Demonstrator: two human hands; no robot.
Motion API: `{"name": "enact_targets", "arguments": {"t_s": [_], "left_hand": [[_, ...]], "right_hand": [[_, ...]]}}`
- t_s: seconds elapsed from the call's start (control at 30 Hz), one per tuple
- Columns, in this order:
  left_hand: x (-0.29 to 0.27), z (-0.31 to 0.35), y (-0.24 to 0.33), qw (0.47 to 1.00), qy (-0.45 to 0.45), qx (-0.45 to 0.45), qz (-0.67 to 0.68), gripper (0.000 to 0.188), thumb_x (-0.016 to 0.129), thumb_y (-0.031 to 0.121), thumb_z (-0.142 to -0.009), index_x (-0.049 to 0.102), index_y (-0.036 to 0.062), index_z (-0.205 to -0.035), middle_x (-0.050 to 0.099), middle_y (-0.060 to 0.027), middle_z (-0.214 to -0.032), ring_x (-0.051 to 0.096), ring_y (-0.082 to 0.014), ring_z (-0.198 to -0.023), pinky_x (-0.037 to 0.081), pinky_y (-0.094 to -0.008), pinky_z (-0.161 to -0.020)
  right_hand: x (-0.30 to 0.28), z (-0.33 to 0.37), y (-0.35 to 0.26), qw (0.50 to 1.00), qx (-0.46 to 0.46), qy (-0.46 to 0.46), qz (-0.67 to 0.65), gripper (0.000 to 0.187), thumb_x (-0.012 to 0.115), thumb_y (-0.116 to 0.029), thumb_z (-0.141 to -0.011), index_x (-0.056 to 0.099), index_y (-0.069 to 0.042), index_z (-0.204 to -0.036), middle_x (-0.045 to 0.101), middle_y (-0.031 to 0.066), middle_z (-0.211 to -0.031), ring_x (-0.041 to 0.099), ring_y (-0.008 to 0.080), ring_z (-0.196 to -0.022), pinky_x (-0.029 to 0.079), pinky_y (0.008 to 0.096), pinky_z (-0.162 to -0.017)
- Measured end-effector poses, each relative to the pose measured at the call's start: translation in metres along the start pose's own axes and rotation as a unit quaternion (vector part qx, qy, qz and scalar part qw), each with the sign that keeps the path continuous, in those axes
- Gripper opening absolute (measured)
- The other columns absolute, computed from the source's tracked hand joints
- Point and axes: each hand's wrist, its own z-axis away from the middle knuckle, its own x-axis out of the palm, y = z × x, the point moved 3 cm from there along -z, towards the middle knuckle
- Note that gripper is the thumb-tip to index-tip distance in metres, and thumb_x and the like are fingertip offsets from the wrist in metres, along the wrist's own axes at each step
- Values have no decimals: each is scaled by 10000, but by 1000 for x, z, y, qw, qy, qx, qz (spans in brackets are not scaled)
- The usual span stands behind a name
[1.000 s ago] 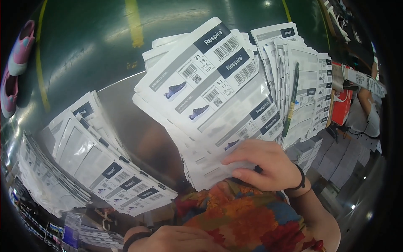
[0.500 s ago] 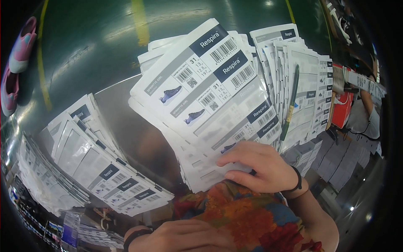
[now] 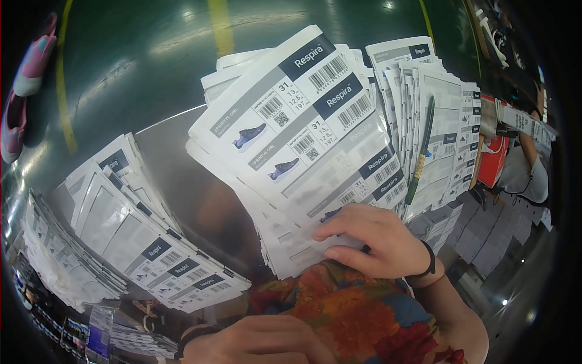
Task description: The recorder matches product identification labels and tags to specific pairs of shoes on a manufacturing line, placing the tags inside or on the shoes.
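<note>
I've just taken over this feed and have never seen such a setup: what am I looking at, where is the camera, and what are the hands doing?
There is no machine: a person works with bare hands, and the one picture comes from a wide fisheye camera on their head, looking down, so straight edges bend. The right hand, with a dark wristband, presses its fingers on the near edge of a fanned stack of label sheets printed with barcodes and small shoe pictures. The left hand is low at the bottom edge, against the person's patterned clothing; whether it holds anything is not visible. A metal table carries more stacks of label sheets left and right; a green pen lies on the right one.
</note>
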Motion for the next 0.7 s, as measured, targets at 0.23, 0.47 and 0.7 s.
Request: {"name": "enact_targets", "arguments": {"t_s": [0.23, 0.47, 0.7], "left_hand": [[16, 2, -18, 993, -17, 80, 89, 528, 786, 484, -801, 666, 7, -994, 675, -135, -967, 641, -315, -777, 492, -385, -645], [19, -9, -7, 971, -185, -4, 149, 500, 695, 455, -872, 622, -10, -1042, 615, -139, -931, 612, -353, -827, 488, -420, -679], [18, -12, -3, 963, -221, -35, 148, 333, 697, 311, -882, 609, 23, -1022, 575, -117, -905, 591, -340, -842, 481, -418, -687]], "right_hand": [[2, -2, -1, 1000, 1, 13, -5, 229, 717, -140, -893, 661, -37, -1090, 683, 116, -943, 669, 302, -837, 528, 374, -721], [1, -2, -3, 999, -3, 30, -15, 223, 721, -127, -887, 664, -35, -1082, 684, 119, -947, 667, 307, -841, 526, 376, -728], [-6, -1, -2, 999, 5, 48, -21, 218, 725, -115, -880, 666, -33, -1074, 684, 123, -951, 664, 312, -844, 525, 378, -734]]}}
